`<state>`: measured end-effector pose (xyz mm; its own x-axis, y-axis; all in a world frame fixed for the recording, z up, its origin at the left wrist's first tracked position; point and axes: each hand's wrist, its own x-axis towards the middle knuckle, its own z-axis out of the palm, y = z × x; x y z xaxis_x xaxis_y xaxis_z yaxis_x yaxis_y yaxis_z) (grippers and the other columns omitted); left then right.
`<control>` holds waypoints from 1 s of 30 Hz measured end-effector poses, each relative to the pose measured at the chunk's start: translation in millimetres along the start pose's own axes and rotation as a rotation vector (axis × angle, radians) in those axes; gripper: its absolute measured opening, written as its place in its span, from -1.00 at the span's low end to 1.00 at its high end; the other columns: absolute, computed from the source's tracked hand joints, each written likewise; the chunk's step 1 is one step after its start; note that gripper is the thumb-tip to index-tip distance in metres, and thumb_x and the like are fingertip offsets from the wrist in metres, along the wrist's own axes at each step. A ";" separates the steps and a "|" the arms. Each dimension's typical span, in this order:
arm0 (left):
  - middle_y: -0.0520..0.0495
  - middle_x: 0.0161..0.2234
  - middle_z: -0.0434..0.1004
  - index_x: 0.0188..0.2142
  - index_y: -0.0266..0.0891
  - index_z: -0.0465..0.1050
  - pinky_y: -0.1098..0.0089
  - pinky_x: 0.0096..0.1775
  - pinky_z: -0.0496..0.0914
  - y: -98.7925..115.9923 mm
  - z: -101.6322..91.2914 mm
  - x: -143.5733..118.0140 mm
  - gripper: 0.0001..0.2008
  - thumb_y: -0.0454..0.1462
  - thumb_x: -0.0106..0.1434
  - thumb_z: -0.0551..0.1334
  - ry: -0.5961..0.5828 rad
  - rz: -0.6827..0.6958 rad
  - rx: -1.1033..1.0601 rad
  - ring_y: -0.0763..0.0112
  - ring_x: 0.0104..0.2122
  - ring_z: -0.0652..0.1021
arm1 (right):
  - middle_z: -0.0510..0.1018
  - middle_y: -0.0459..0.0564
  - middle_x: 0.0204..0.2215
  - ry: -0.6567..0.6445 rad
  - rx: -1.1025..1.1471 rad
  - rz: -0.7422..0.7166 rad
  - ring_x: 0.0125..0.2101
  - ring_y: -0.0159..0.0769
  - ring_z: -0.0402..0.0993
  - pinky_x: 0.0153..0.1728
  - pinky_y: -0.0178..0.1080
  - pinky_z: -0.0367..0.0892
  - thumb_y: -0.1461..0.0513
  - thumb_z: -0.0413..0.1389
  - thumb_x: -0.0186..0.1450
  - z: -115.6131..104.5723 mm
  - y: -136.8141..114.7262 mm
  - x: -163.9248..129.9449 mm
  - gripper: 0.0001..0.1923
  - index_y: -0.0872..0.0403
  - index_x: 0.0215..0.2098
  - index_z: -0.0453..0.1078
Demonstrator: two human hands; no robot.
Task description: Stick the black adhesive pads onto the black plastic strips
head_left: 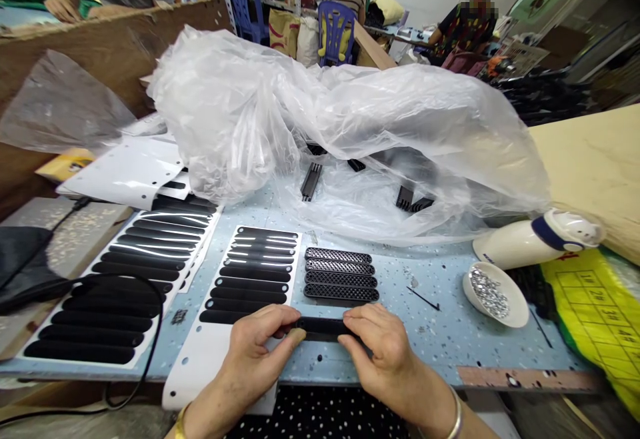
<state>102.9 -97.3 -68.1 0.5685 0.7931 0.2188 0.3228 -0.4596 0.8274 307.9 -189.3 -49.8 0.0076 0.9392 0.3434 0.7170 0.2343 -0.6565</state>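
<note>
Between my two hands, close to the table's front edge, is a black elongated strip (323, 328) with rounded ends. My left hand (265, 342) pinches its left end between thumb and fingers. The right end is gripped the same way by my right hand (377, 346). Just beyond lie several black perforated plastic pieces (341, 275), stacked in a neat row. A white sheet (200, 359) bearing black oval adhesive strips (245, 292) extends under my left forearm. Whether the held strip is one layer or two cannot be made out.
More strip sheets (115, 292) lie left, crossed by a black cable (161, 306). A large clear plastic bag (350, 106) with black parts covers the back. At right are a bowl of small metal pieces (493, 296) and a white bottle (530, 239). Other people sit beyond.
</note>
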 end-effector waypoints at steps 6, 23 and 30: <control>0.02 -0.42 0.62 -0.26 -0.20 0.55 0.47 -0.42 0.50 -1.4 0.9 -0.1 -0.88 -0.35 0.19 0.27 -0.021 -0.029 -0.003 0.45 -0.49 0.58 | 0.59 0.07 -0.38 -0.018 0.048 0.013 -0.37 -0.18 0.50 -0.31 -0.09 0.45 0.40 0.10 0.26 -4.5 1.0 -0.4 -0.83 0.13 -0.26 0.53; 0.03 -0.43 0.58 -0.25 -0.19 0.55 0.44 -0.40 0.48 -2.7 -1.1 -0.5 -0.86 -0.36 0.18 0.28 -0.071 -0.051 -0.030 0.42 -0.47 0.57 | 0.59 0.08 -0.35 -0.027 0.049 0.018 -0.36 -0.17 0.50 -0.30 -0.05 0.45 0.42 0.11 0.24 -8.2 1.4 -1.0 -0.81 0.14 -0.25 0.53; 0.03 -0.41 0.61 -0.19 -0.19 0.54 0.45 -0.40 0.52 1.3 -1.0 -1.6 -0.77 -0.37 0.13 0.30 -0.005 -0.033 -0.010 0.44 -0.48 0.58 | 0.61 0.09 -0.30 0.008 0.063 0.005 -0.31 -0.17 0.53 -0.27 -0.06 0.47 0.42 0.16 0.23 -9.8 5.7 -3.0 -0.82 0.14 -0.22 0.53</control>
<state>101.7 -98.7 -66.8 0.5616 0.8056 0.1888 0.3341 -0.4295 0.8390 318.8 -193.2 -48.0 0.0164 0.9384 0.3451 0.6713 0.2454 -0.6993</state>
